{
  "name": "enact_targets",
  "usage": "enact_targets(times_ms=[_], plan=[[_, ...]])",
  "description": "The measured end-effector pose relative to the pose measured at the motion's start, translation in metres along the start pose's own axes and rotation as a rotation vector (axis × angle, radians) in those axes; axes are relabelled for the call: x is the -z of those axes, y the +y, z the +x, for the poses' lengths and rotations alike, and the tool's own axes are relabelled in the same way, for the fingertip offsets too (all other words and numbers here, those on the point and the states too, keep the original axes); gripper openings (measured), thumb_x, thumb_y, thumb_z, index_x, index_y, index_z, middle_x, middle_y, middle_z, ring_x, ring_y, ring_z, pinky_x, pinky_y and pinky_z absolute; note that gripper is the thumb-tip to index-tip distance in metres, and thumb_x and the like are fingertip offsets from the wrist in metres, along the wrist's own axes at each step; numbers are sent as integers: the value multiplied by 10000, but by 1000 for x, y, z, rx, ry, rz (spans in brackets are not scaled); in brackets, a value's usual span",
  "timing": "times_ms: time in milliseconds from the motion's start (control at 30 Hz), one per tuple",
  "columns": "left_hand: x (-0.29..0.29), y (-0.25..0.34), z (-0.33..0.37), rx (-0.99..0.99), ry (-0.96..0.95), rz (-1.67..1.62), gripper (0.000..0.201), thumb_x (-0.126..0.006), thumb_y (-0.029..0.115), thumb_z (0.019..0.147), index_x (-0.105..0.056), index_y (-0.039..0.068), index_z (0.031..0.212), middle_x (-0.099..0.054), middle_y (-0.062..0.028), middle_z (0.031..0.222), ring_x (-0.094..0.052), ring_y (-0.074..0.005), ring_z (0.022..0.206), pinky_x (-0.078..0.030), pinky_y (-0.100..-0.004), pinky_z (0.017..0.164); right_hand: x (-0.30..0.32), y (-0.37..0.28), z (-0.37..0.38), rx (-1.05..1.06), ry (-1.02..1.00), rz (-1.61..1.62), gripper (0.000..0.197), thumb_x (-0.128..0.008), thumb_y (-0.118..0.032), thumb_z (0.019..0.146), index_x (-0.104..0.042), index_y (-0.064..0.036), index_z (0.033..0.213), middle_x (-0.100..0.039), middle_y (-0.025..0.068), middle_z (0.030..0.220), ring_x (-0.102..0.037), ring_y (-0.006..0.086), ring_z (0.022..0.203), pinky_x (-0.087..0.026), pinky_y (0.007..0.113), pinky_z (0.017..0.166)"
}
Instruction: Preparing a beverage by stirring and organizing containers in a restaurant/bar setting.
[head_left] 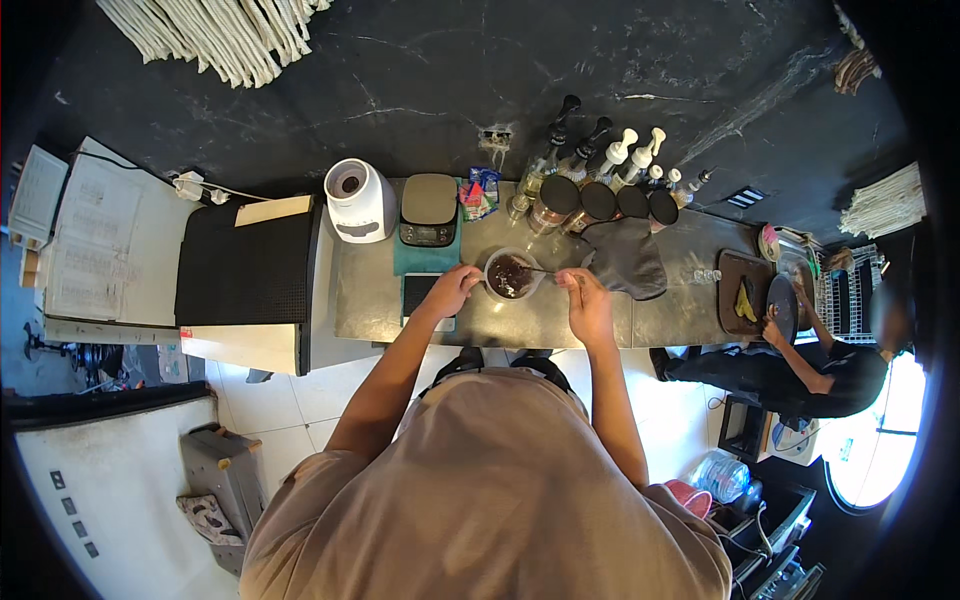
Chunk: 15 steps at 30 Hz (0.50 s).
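On the steel counter in front of me stands a small whitish bowl (507, 251) with a dark brown mixture and some white bits inside. My left hand (450, 294) grips the left side of this bowl, thumb and fingers closed at its rim; whether there is a handle there I cannot make out. In my right hand (586, 302) the thin dark handle of a spoon (541, 270) is pinched, its far end dipping into the mixture. Just behind my left hand lies a dark-screened tablet (414, 290), close to a kitchen scale (430, 207) on a teal cloth.
A white grinder-like appliance (359, 203) stands back left, near colourful packets (480, 193). Pump bottles (617, 152) and dark-lidded jars (556, 200) line the wall. A dark grey cloth (626, 259) lies right. Farther right, another person (840, 370) handles a dark round pan beside a brown tray (735, 285).
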<state>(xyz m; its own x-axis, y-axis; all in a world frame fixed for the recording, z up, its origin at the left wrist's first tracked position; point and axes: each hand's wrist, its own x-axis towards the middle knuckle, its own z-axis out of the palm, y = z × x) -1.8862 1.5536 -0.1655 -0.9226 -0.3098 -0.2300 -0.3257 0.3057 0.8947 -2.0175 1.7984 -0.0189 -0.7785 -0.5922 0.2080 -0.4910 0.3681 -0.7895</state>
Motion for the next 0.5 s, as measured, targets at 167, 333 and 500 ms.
enact_targets(times_ms=[167,333,500], plan=[[0,-2,0,-24,4,-15,242,-502,186,1034,-603,12,1167,-590,-127,1019,-599,-202,706,-502,-346,718,0,1,-1,-8,-11,4,216,-524,-149,1006,-670,7,977,-681,154,944,-654,334,848,-506,390,793],[-2,-6,0,-23,21,-50,245,-507,199,1030,-615,16,1152,-588,-128,999,-587,-209,682,-494,-354,697,5,-7,-1,-61,-8,77,208,-532,-148,1003,-666,8,972,-675,156,932,-653,333,851,-503,396,786],[-2,-6,1,-31,13,-31,243,-511,191,1026,-613,14,1158,-588,-125,991,-585,-209,691,-490,-354,701,9,-1,-2,34,4,-43,216,-515,-133,1002,-658,11,927,-673,162,891,-650,346,825,-493,417,781]])
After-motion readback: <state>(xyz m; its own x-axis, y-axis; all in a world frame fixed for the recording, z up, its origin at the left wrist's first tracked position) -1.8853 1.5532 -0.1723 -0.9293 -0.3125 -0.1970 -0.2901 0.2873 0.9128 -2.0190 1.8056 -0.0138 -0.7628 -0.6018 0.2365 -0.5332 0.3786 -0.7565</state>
